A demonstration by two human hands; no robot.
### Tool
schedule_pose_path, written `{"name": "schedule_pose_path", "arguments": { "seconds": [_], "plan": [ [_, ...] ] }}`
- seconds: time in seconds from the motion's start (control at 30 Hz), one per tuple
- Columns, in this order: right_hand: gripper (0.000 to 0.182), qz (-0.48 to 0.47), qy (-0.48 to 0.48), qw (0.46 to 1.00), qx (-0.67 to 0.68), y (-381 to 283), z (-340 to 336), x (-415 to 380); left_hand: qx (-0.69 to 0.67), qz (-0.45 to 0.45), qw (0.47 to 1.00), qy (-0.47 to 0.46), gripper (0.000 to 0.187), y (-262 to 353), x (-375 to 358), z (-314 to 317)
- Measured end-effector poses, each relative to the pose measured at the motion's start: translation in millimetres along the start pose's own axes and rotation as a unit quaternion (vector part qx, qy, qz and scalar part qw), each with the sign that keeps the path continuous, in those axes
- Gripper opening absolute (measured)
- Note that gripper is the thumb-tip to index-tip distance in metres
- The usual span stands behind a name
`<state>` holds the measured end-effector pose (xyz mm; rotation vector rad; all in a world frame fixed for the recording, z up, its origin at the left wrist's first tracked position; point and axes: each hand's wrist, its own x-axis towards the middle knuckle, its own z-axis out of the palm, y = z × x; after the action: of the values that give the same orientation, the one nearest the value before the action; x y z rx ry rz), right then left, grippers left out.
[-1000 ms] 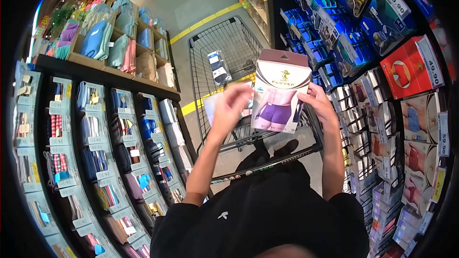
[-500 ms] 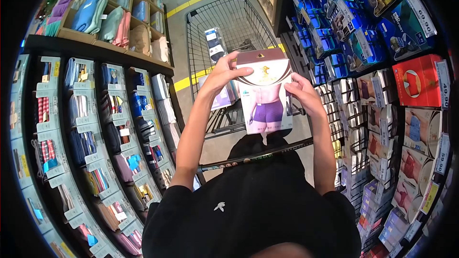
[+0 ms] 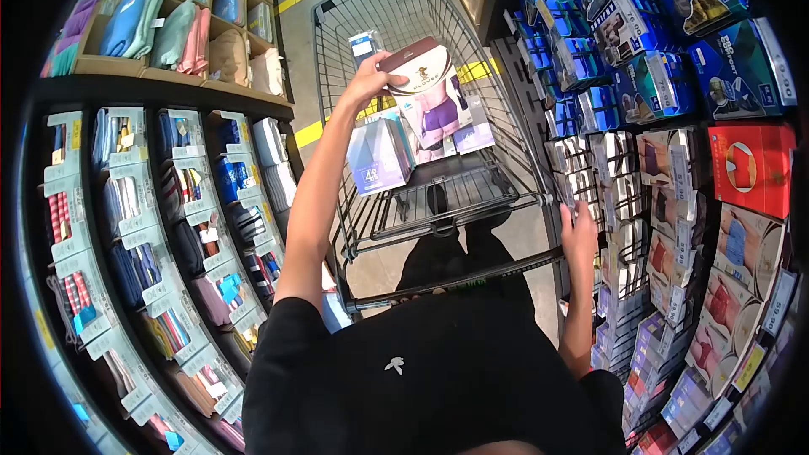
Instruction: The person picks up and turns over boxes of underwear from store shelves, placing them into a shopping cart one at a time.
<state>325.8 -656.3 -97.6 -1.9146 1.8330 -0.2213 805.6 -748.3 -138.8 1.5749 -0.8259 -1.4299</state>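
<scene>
Over the shopping cart, my left hand (image 3: 376, 82) is closed on the top left edge of an underwear box (image 3: 434, 111), its thumb across the front. The box is white with a brown top and a picture of purple boxer shorts; it is tilted. My right hand (image 3: 579, 234) is off the box, beside the cart's right side and near the right-hand shelves. Its fingers point upward, partly apart, with no clear object in them. Below the box, a pale purple box (image 3: 381, 156) lies in the cart (image 3: 333, 42), with another package (image 3: 364, 46) farther forward.
A shelf of folded packaged underwear (image 3: 135, 190) lines the left side, with cubbies of folded towels (image 3: 177, 34) beyond. Boxed underwear racks (image 3: 666, 202) stand close on the right, including a red box (image 3: 750, 168). The cart's handle bar (image 3: 455, 280) crosses before my body.
The underwear box has moved forward and left over the cart, tilting in my left hand. My right hand has let go of it and moved right and down.
</scene>
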Motion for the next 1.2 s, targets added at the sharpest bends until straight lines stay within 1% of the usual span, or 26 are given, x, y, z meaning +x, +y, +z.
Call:
{"name": "schedule_pose_path", "arguments": {
  "seconds": [0.03, 0.07, 0.1, 0.17, 0.23, 0.3, 0.33, 0.4, 0.43, 0.5, 0.57, 0.63, 0.7, 0.73, 0.83, 0.87, 0.9, 0.97, 1.0, 1.03, 1.07, 1.1, 1.13, 1.2],
  "plan": [
    [0.036, 0.003, -0.003, 1.0, -0.002, -2.4, 3.9, -7.5, -0.004, -0.02, 1.0, -0.011, 0.051, -6.2, 9.5, -3.9],
    [0.036, 0.036, -0.013, 0.998, -0.048, -5.3, 9.2, -14.1, -0.006, -0.031, 0.999, -0.025, 0.046, -13.5, 18.6, -6.4],
    [0.038, 0.07, -0.023, 0.993, -0.094, -6.4, 14.7, -17.5, -0.006, -0.035, 0.999, -0.027, 0.046, -25.2, 29.2, -9.5],
    [0.038, 0.097, 0.01, 0.992, -0.085, 4.2, 28.1, -14.6, 0.009, -0.057, 0.998, -0.029, 0.041, -49.0, 52.8, -14.9],
    [0.041, 0.131, 0.02, 0.988, -0.079, -0.9, 28.6, -9.3, 0.027, -0.073, 0.996, -0.051, 0.039, -66.8, 69.6, -22.3],
    [0.044, 0.123, 0.055, 0.986, -0.097, -1.3, 32.1, -8.1, 0.026, -0.1, 0.992, -0.078, 0.04, -83.6, 87.7, -27.0],
    [0.044, 0.133, 0.049, 0.985, -0.096, 0.8, 33.7, -8.4, 0.026, -0.115, 0.988, -0.102, 0.041, -91.1, 96.2, -31.0],
    [0.045, 0.144, 0.041, 0.983, -0.108, 0.9, 33.4, -6.7, 0.026, -0.137, 0.983, -0.119, 0.041, -107.1, 110.8, -36.2],
    [0.043, 0.13, 0.051, 0.983, -0.12, 0.9, 33.6, -6.5, 0.026, -0.156, 0.979, -0.128, 0.042, -115.7, 115.2, -38.7],
    [0.042, 0.132, 0.061, 0.984, -0.107, -1.9, 34.8, -4.5, 0.051, -0.181, 0.972, -0.138, 0.043, -131.2, 125.4, -45.4],
    [0.041, 0.125, 0.07, 0.982, -0.122, -4.3, 34.4, -2.0, 0.032, -0.202, 0.964, -0.172, 0.043, -146.7, 135.1, -49.7],
    [0.041, 0.118, 0.095, 0.979, -0.133, -2.3, 38.3, -0.2, 0.054, -0.216, 0.958, -0.181, 0.046, -146.0, 138.7, -49.8],
    [0.041, 0.129, 0.077, 0.979, -0.135, -2.1, 37.6, 1.2, 0.028, -0.249, 0.944, -0.214, 0.051, -143.4, 139.5, -46.5],
    [0.041, 0.133, 0.081, 0.98, -0.122, -1.7, 39.5, 2.0, 0.041, -0.259, 0.939, -0.222, 0.059, -163.1, 152.6, -52.2],
    [0.041, 0.16, 0.079, 0.978, -0.111, -4.8, 39.6, 4.9, 0.029, -0.285, 0.934, -0.211, 0.064, -194.1, 169.2, -56.3],
    [0.04, 0.156, 0.084, 0.978, -0.11, -2.6, 40.9, 3.9, 0.031, -0.298, 0.925, -0.233, 0.085, -201.4, 177.2, -60.1],
    [0.04, 0.151, 0.089, 0.979, -0.107, -1.0, 42.4, 4.1, 0.032, -0.302, 0.922, -0.238, 0.085, -201.4, 182.3, -59.7],
    [0.039, 0.178, 0.066, 0.976, -0.102, -1.1, 41.8, 4.4, 0.176, -0.284, 0.903, -0.269, 0.099, -200.2, 184.7, -60.7],
    [0.039, 0.184, 0.064, 0.976, -0.099, 0.1, 42.6, 4.9, 0.214, -0.262, 0.902, -0.268, 0.095, -228.0, 198.6, -73.2],
    [0.039, 0.191, 0.063, 0.975, -0.096, 1.1, 43.6, 4.4, 0.253, -0.222, 0.908, -0.248, 0.075, -233.1, 200.9, -72.7],
    [0.038, 0.198, 0.058, 0.973, -0.101, 3.3, 44.4, 3.9, 0.3, -0.223, 0.887, -0.272, 0.063, -235.1, 207.1, -73.9],
    [0.038, 0.199, 0.061, 0.973, -0.096, -0.7, 43.5, 5.8, 0.345, -0.222, 0.863, -0.296, 0.052, -221.3, 207.2, -68.6],
    [0.038, 0.198, 0.066, 0.974, -0.091, 0.1, 44.6, 5.8, 0.345, -0.226, 0.861, -0.298, 0.052, -223.6, 207.6, -68.3],
    [0.037, 0.19, 0.077, 0.975, -0.089, -2.4, 45.7, 6.8, 0.34, -0.081, 0.884, -0.31, 0.039, -227.3, 207.8, -68.2]
  ]
}}
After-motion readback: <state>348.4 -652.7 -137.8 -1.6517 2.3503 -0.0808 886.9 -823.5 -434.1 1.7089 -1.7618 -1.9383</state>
